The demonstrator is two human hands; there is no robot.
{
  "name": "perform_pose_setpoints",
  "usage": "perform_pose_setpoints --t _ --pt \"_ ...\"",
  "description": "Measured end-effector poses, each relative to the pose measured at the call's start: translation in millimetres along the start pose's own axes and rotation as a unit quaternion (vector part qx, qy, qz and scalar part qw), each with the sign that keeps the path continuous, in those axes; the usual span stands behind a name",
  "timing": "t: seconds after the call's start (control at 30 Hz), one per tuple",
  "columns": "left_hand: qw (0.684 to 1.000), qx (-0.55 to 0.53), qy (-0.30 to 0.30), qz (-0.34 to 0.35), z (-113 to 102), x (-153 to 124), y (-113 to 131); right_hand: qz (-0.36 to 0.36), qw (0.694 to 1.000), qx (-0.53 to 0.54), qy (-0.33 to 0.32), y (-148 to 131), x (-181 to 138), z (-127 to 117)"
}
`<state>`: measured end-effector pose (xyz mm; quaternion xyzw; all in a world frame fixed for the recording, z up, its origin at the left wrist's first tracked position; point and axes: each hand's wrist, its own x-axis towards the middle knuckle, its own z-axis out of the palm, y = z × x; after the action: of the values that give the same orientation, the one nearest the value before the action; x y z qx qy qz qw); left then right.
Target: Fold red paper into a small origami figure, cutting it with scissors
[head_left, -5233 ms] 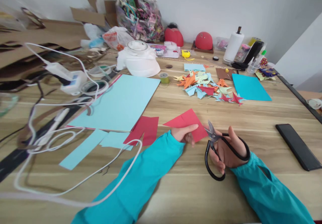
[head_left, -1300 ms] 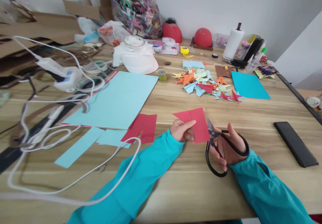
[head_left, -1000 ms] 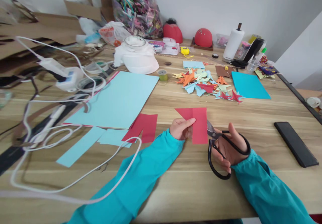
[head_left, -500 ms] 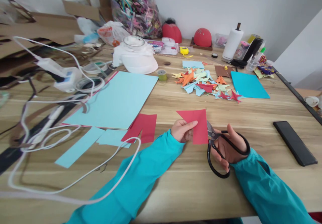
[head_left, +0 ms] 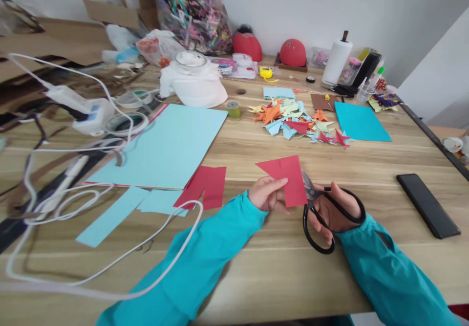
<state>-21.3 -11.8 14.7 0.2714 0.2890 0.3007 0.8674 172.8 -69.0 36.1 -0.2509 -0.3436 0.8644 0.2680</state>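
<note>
A piece of red paper [head_left: 293,185] with a pointed upper left corner is pinched between the thumb and fingers of my left hand [head_left: 269,193]. My right hand [head_left: 335,211] grips black-handled scissors [head_left: 311,192], its fingers through the loops and the handles spread apart. The scissors' blades meet the right edge of the red paper, partly hidden there. To the left on the table lie red paper pieces [head_left: 214,185], a light blue strip [head_left: 112,217] and a large light blue sheet [head_left: 161,145].
Folded paper shapes [head_left: 293,120] are heaped beyond my hands, beside a bright blue sheet [head_left: 362,122]. A black phone [head_left: 428,206] lies at the right. A white cable [head_left: 200,218] loops across the left side, over my left sleeve. A white cap [head_left: 198,84] sits farther back.
The red paper has tilted slightly, its right side turning against the scissors. My left fingers have shifted a little beneath it. The whole view has moved slightly.
</note>
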Motion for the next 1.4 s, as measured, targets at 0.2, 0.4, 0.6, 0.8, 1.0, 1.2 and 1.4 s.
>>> perform_pose_setpoints --t 0.2,0.4,0.6,0.8,1.0,1.2,1.4 --pt "0.999 0.05 -0.004 -0.001 3.7 -2.7 -2.8 0.005 1.0 -0.015 0.016 2.2 1.5 0.2" --pt "0.998 0.06 -0.011 -0.026 4.5 -4.4 -7.5 -0.001 0.999 -0.033 0.038 4.9 2.0 -0.2" --pt "0.998 0.062 0.02 0.006 6.3 -5.6 -8.3 -0.006 1.0 0.002 -0.005 2.7 -0.2 -1.5" --pt "0.994 0.035 0.09 0.049 4.6 -2.5 -5.7 -0.001 0.999 0.012 -0.041 3.7 -2.3 -0.9" --pt "0.984 0.046 0.139 0.1 4.6 -0.6 -11.6 -0.002 1.0 -0.003 -0.031 2.9 -0.3 -1.9" --pt "0.983 0.056 0.143 0.103 6.6 -1.6 -9.8 -0.025 1.0 -0.017 0.009 2.0 1.8 -1.8" --pt "0.98 0.056 0.155 0.109 9.0 -1.4 -12.2 -0.016 0.999 -0.031 0.029 2.5 2.5 -0.1"
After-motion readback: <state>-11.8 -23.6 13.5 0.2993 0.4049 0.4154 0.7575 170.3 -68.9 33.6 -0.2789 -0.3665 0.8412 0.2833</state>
